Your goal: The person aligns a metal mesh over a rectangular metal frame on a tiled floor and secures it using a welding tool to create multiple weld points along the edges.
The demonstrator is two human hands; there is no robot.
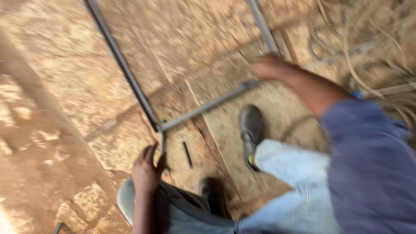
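A grey metal frame [143,97] of thin bars lies flat on the stone floor [69,73], one long bar running from the top edge of the view down to a corner joint near the middle, a crossbar rising from there toward the upper right to meet a second long bar. Bare floor stretches wide to the left of the frame and inside it; to the right, a tangle of pale cords [372,56] crowds the upper corner. The left hand [146,171] sits just below the corner joint, fingers curled toward a thin rod [163,147] that drops from the joint; blur hides whether it actually grips. The right hand [271,68] reaches forward on an extended arm in a blue sleeve and rests at the far joint of the crossbar, too smeared to tell if closed. A short dark piece [187,154] lies loose on the floor beside the left hand. Two dark shoes [251,130] stand on the slabs, below the crossbar.
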